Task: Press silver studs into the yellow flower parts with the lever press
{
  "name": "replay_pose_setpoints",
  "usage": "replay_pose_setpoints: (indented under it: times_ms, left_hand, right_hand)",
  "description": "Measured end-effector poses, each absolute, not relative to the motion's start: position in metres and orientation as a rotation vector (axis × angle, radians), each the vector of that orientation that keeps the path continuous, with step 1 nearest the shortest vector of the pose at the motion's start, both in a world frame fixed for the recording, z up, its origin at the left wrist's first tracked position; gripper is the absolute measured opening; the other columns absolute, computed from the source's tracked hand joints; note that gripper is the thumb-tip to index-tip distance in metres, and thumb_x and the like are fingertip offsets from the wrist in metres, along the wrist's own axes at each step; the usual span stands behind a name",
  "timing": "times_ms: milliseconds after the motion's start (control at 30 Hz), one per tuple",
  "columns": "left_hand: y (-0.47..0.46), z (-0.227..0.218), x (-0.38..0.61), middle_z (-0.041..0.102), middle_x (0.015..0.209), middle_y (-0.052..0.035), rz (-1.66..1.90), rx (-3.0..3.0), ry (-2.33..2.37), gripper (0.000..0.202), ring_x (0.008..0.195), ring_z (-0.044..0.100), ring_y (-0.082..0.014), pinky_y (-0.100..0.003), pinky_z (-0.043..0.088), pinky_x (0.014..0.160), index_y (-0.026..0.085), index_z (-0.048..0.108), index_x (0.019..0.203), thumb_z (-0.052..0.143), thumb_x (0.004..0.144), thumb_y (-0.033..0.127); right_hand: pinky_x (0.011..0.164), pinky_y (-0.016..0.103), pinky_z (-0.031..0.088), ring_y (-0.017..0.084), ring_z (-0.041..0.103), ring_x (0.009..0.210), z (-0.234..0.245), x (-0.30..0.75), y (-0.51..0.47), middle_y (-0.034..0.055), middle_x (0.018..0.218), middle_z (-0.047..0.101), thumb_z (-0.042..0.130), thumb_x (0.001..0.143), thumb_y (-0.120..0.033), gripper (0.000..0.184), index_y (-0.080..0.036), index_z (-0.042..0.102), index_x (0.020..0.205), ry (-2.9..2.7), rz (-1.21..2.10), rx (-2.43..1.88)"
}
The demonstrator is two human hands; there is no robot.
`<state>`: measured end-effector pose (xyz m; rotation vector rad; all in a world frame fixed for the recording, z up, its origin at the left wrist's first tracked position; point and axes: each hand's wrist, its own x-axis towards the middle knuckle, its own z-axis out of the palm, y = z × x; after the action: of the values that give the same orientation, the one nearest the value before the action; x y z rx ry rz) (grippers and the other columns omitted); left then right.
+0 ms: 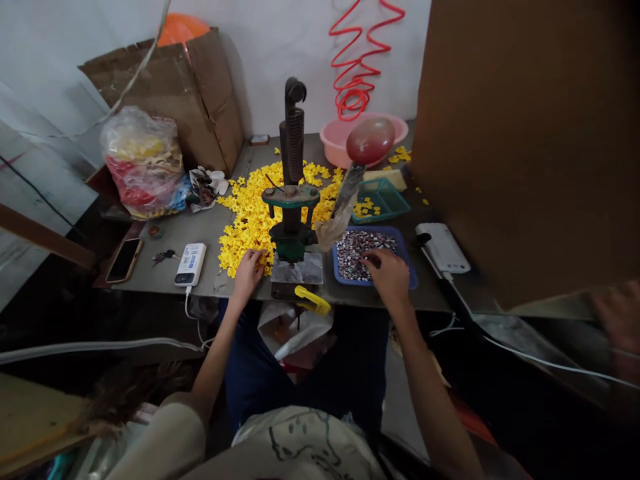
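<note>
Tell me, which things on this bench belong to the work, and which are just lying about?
Part of the work: left hand, on yellow plastic pieces; right hand, in a blue tray of small metal pieces; hand press.
Just lying about: smartphone, keys, power bank, cardboard box.

heaped yellow pieces (250,220), tray (373,283) of metal bits (363,248)
</note>
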<state>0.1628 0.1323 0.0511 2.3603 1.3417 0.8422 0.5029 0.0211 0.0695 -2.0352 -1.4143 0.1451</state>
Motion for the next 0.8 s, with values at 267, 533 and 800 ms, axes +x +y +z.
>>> replay_pose_setpoints:
  times_ms: [267, 533, 800]
  left_hand:
    - [0.143, 0.057, 0.154, 0.058, 0.107, -0.0103, 0.658, 2.474, 1.401, 0.051, 0.093, 0.060, -0.0227, -0.031, 0.051, 0.085, 0.019, 0.060, 0.130, 0.058, 0.080, 0.013]
    - [0.149, 0.054, 0.153, 0.060, 0.112, -0.0108, 0.698, 2.453, 1.435, 0.038, 0.095, 0.062, -0.0230, -0.032, 0.050, 0.086, 0.019, 0.065, 0.123, 0.059, 0.085, 0.019]
    - [0.152, 0.048, 0.166, 0.058, 0.112, -0.0104, 0.666, 2.473, 1.536, 0.041, 0.097, 0.060, -0.0237, -0.030, 0.050, 0.079, 0.023, 0.062, 0.127, 0.059, 0.086, 0.018]
  right_hand:
    - [0.078, 0.034, 0.045, 0.023, 0.063, 0.085, 0.066, 0.504, 0.023, 0.0109, 0.095, 0.071, 0.055, 0.084, -0.026, 0.016, -0.018, 0.066, 0.091, -1.366, 0.188, -1.926]
    - [0.079, 0.035, 0.046, 0.023, 0.062, 0.083, 0.066, 0.503, 0.022, 0.0103, 0.094, 0.071, 0.051, 0.082, -0.023, 0.018, -0.018, 0.066, 0.090, -1.353, 0.158, -1.939]
    - [0.076, 0.038, 0.046, 0.026, 0.063, 0.083, 0.059, 0.507, 0.019, 0.0131, 0.092, 0.071, 0.050, 0.082, -0.033, 0.023, -0.018, 0.066, 0.089, -1.358, 0.154, -1.942]
